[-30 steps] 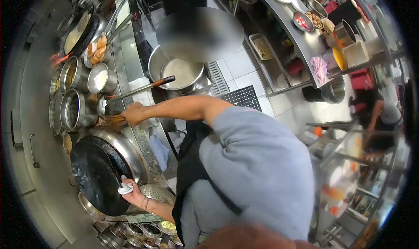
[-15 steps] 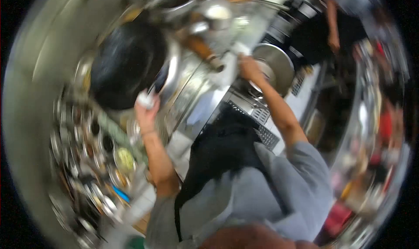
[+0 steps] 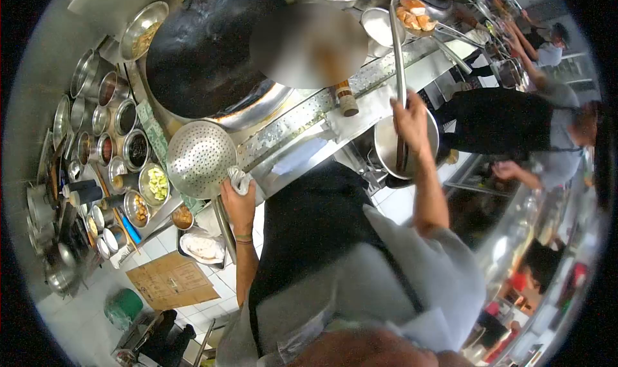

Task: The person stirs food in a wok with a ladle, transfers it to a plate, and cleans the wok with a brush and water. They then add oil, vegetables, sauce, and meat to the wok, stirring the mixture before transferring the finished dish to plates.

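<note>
My left hand is closed around a crumpled whitish cloth. It sits at the lower edge of a round perforated strainer, with a curved metal handle running down beside the wrist. Up and left of it is the large black wok. My right hand grips a long metal-handled utensil whose brown end points down over a deep steel pot. The utensil's far end runs out at the top of the view.
Small bowls of ingredients, such as chopped green pieces, crowd the left side. A brown-handled brush-like tool lies on the steel counter edge. A co-worker in a black apron stands at right. Flattened cardboard covers part of the floor.
My left hand, with the cloth, has left the wok's rim and come beside the strainer. My right hand has shifted right and now grips the long utensil over the pot. The view has turned.
</note>
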### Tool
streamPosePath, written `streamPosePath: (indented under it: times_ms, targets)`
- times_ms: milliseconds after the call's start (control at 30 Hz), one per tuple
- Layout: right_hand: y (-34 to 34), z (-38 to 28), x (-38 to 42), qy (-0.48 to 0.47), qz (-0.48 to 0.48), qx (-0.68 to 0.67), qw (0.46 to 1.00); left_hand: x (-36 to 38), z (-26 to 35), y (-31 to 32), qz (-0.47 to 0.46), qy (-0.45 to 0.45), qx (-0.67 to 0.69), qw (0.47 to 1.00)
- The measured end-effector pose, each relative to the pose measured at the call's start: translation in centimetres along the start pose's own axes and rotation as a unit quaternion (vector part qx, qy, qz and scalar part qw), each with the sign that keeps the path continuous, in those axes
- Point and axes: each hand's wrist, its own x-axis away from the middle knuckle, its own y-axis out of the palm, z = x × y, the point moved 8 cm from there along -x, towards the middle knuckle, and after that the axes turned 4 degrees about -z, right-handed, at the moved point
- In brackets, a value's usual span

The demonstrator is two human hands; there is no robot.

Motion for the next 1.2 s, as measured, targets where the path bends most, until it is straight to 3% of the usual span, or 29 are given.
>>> streamPosePath:
  times_ms: [33, 100, 167, 200, 233, 267, 367, 400, 500, 600, 633, 700, 767, 867, 967, 1033, 1067, 1200]
  targets:
    - [-1.0, -1.6, -2.1, -0.005, 0.02, -0.013, 1.0, 0.0, 0.6, 0.3, -0.009, 0.0, -0.05, 0.999]
    - [-2.9, -3.9, -8.4, -0.053, 0.044, 0.097, 0.993, 0.3, 1.6, 1.1, -0.024, -0.004, -0.15, 0.988]
    - [-4.4, -5.0, -15.8, -0.097, 0.037, 0.172, 0.98, 0.3, 1.2, 2.3, -0.015, 0.018, -0.135, 0.991]
    - [-5.2, -4.0, -21.0, -0.177, 0.057, 0.198, 0.962, 0.1, 1.9, 2.1, 0.01, 0.03, -0.11, 0.993]
    - [-5.2, -2.3, -25.9, -0.107, -0.025, 0.181, 0.977, 0.2, 2.5, 1.9, 0.033, 0.039, -0.085, 0.995]
    - [-6.0, -4.2, -27.0, -0.084, -0.016, 0.19, 0.978, 0.5, 2.3, 2.2, 0.048, 0.038, -0.061, 0.996]
    - [-6.6, -4.1, -31.7, 0.051, -0.108, 0.195, 0.974, 1.7, 1.2, 3.8, 0.049, -0.017, -0.041, 0.998]
    - [-6.0, -3.0, -33.4, 0.059, -0.183, 0.049, 0.98, 1.9, 1.8, 3.5, 0.065, -0.024, -0.028, 0.997]
    - [-5.9, -2.4, -34.5, 0.012, -0.227, 0.147, 0.963, 2.5, 2.1, 4.0, 0.077, -0.012, -0.098, 0.992]
    - [-6.1, -3.1, -32.7, -0.138, -0.12, 0.364, 0.913, 3.1, 5.5, 0.3, 0.143, -0.005, -0.102, 0.984]
    - [-6.1, -5.1, -28.5, -0.118, -0.047, 0.322, 0.938, 2.7, 7.0, -1.2, 0.172, -0.002, -0.09, 0.981]
    - [-5.8, -6.8, -24.2, -0.337, 0.055, 0.324, 0.882, 0.5, 11.3, -3.8, 0.188, 0.062, -0.069, 0.978]
    - [-5.5, -7.9, -19.6, -0.165, -0.057, 0.204, 0.963, -2.9, 14.7, -5.1, 0.204, 0.135, -0.072, 0.967]
    - [-3.6, -10.4, -14.5, -0.117, -0.171, 0.002, 0.978, -8.3, 19.7, -5.4, 0.217, 0.19, -0.063, 0.956]
    - [1.3, -13.9, -9.0, -0.04, -0.205, -0.085, 0.974, -12.2, 18.4, -2.6, 0.098, 0.142, -0.076, 0.982]
    - [5.1, -13.8, -7.2, -0.08, -0.23, 0.026, 0.969, -11.9, 17.8, -2.3, 0.146, 0.172, -0.006, 0.974]
    - [7.5, -12.4, -7.0, -0.186, -0.195, 0.025, 0.963, -11.5, 18.1, -2.7, 0.179, 0.197, -0.029, 0.964]
    - [17.0, -8.5, -2.5, -0.304, -0.136, 0.081, 0.94, -11.8, 18.0, -2.6, 0.176, 0.209, -0.029, 0.962]
